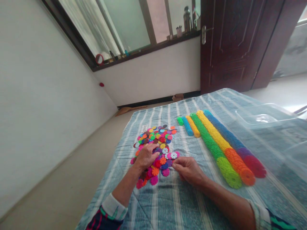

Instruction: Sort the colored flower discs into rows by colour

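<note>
A loose pile of notched plastic discs in many colours lies on the striped bedspread. Over the pile's middle rests my left hand, thumb apart from the fingers, touching discs and holding none that I can see. At the pile's right edge my right hand is closed in a pinch; what its fingertips hold, if anything, is hidden. White and pink discs lie just above those fingertips. To the right, overlapping discs form long rows: green, yellow and blue, with lime, orange and red near ends.
Shorter blue and yellow rows and a small green stack lie beyond the pile. A clear plastic bin stands at the right on the bedspread. Past the far edge are a wall and a dark red door.
</note>
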Motion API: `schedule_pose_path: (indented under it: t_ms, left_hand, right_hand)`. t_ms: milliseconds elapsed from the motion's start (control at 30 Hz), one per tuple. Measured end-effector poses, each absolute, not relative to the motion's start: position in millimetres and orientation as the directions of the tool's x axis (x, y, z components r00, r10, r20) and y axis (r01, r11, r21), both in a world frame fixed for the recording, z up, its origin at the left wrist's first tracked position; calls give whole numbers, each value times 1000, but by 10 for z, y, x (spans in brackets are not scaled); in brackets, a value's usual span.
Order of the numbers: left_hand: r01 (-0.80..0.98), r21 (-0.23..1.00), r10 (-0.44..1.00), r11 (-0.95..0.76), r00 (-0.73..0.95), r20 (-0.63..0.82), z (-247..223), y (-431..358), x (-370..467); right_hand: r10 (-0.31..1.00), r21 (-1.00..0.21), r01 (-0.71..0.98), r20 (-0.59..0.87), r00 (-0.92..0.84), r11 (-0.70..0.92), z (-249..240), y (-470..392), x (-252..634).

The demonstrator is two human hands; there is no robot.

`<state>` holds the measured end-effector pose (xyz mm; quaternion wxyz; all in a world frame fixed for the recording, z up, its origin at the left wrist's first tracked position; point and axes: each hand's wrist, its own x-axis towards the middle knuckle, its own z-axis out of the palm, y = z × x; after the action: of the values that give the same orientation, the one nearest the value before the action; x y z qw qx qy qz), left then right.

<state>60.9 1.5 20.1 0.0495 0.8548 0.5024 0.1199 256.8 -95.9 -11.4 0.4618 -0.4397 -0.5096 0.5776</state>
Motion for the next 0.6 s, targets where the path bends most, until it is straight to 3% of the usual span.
schedule_pose_path:
  t_ms: [167,300,600]
  left_hand:
    - [894,138,898,-426,398,188,184,58,637]
    - [930,66,930,-361,354,98,235,75,726]
    - [934,233,954,-271,293,-65,322,205,780]
  right_hand:
    - [982,-996,-67,-43,-184,-56,-101,-961,2573]
    - [982,-998,-40,-31,-185,-39,-105,-962,2578]
    - [982,-998,-52,-19,-188,-30,-125,-959,2574]
